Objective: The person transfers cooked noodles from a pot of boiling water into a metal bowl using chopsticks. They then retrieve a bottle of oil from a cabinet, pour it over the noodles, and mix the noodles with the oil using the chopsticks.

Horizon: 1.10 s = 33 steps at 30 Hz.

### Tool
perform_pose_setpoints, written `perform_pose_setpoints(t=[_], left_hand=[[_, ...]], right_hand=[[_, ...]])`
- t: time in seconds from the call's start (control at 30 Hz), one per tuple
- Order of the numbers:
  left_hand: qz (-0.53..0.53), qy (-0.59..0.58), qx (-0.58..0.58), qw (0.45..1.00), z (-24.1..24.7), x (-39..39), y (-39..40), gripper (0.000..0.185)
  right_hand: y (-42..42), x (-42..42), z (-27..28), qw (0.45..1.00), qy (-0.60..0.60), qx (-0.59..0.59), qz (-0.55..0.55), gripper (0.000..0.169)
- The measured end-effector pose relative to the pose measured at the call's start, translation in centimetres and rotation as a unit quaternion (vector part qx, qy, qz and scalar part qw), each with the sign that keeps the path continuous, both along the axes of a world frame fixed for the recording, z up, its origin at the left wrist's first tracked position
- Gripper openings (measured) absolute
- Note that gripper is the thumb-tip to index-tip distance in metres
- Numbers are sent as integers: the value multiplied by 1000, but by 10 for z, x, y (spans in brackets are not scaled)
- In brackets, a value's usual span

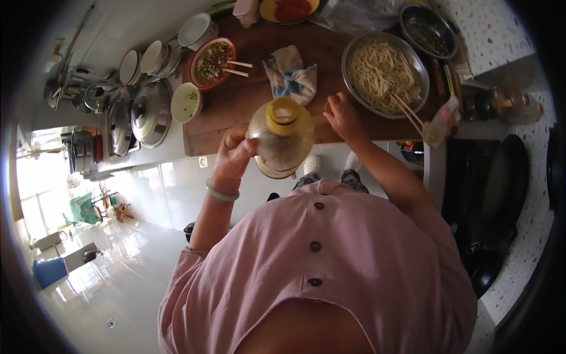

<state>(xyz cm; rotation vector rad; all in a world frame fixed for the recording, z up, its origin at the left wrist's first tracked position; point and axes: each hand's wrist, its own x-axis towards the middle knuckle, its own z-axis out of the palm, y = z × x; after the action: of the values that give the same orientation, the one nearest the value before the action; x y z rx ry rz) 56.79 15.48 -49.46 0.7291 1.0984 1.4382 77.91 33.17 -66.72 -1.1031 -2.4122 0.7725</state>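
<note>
My left hand (234,152) grips a clear plastic bottle (283,148) with a yellow neck, its open mouth facing up towards me. Over the wooden board (247,104), my right hand (345,117) has its fingers bent around a small yellowish thing, probably a cap. Just beyond that hand stands a metal bowl of noodles (382,73) with chopsticks (409,113) resting in it. A crumpled cloth (292,75) lies beyond the bottle. To the left are a red-rimmed bowl of chopped sauce (213,62) with chopsticks across its rim and a white bowl (185,102) with chopped greens.
Stacked bowls (154,57) and metal pot lids (151,113) stand on the left counter. At the far edge are a plate of red food (289,9) and a plastic bag (353,15). A dark metal bowl (428,32) sits far right, and a black stove (473,181) is on the right.
</note>
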Motion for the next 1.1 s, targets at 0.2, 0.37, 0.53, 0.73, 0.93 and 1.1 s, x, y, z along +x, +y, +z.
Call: perform_pose_setpoints(t=[0.2, 0.37, 0.53, 0.73, 0.93, 1.1], left_hand=[[-58, 32, -1, 998, -3, 2, 21, 39], [-107, 63, -7, 992, -7, 1, 49, 40], [-137, 81, 10, 987, -16, 10, 76, 36], [-180, 77, 13, 981, -19, 15, 93, 38], [-164, 64, 13, 984, -15, 15, 97, 39], [-162, 79, 35, 983, -23, 11, 100, 40]], right_hand=[[7, 12, 102, 952, 173, -251, -11, 36], [6, 30, 235, 978, 153, -75, 122, 45], [13, 28, 276, 985, 23, 6, 172, 59], [22, 20, 293, 981, -28, 28, 191, 62], [33, 10, 293, 967, -85, 57, 232, 50], [34, 5, 289, 977, -56, -18, 204, 50]])
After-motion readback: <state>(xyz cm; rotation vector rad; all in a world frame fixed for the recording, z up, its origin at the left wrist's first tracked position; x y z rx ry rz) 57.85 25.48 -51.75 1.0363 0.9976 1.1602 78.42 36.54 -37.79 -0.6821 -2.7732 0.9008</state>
